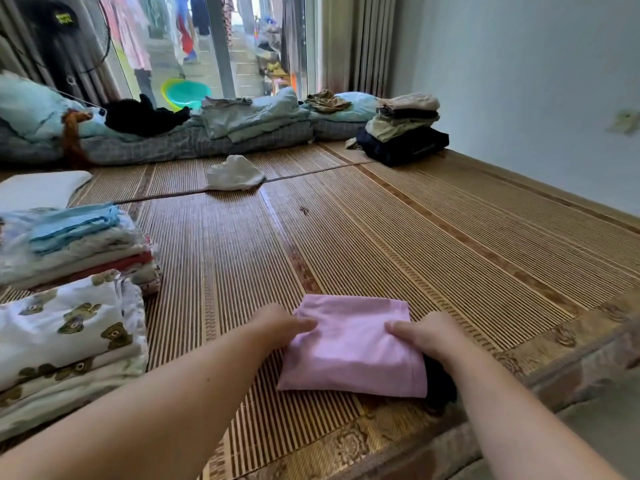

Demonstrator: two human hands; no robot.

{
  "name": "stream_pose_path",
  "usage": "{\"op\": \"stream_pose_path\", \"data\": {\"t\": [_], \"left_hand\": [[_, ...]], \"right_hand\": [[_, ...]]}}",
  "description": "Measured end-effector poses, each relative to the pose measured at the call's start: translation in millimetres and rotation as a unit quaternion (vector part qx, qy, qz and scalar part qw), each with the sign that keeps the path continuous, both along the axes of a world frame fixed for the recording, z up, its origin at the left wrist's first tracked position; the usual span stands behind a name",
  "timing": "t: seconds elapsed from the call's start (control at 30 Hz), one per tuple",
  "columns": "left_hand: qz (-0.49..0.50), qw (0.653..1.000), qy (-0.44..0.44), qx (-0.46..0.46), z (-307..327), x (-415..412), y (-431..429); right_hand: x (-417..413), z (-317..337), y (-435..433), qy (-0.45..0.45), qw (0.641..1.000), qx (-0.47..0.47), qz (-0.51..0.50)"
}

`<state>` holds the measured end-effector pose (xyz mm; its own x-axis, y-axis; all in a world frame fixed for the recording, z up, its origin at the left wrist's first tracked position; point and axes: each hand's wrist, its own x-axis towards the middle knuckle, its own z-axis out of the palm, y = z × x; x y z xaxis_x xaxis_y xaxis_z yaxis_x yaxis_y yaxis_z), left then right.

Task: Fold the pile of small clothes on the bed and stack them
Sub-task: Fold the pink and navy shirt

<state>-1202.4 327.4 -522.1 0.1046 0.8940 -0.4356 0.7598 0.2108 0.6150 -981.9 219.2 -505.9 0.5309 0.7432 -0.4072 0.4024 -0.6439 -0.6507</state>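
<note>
Worn at head height by the near edge of the bed (381,244) — facing forward and down toward the window (194,46), close above the left hand (280,325) and right hand (427,336).

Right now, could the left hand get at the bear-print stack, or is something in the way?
Probably yes. Only bare mat lies between the left hand and the bear-print stack beside it, but it must first let go of the pink garment.
</note>
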Motion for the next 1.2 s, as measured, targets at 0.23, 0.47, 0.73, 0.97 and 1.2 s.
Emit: {"op": "stream_pose_path", "data": {"t": [0.23,0.47,0.73,0.97,1.2], "left_hand": [[-0.102,0.993,0.035,0.051,-11.3,-5.5,-15.6],[-0.226,0.972,-0.064,0.023,5.9,-37.3,-48.3],[-0.179,0.976,-0.107,0.063,46.2,-103.9,-67.7],[-0.042,0.957,-0.211,0.195,113.4,-240.6,-52.2],[0.065,0.955,-0.138,0.256,109.8,-361.3,-31.4]], "right_hand": [[-16.6,-0.8,1.4,-0.071,0.994,-0.035,0.075],[-11.3,-1.9,-21.7,-0.012,0.987,0.045,0.155],[-56.6,31.9,1.9,-0.065,0.954,0.05,0.289],[-176.1,96.3,43.2,0.148,0.918,0.223,0.293],[-317.1,119.0,124.8,0.143,0.889,0.206,0.384]]}}
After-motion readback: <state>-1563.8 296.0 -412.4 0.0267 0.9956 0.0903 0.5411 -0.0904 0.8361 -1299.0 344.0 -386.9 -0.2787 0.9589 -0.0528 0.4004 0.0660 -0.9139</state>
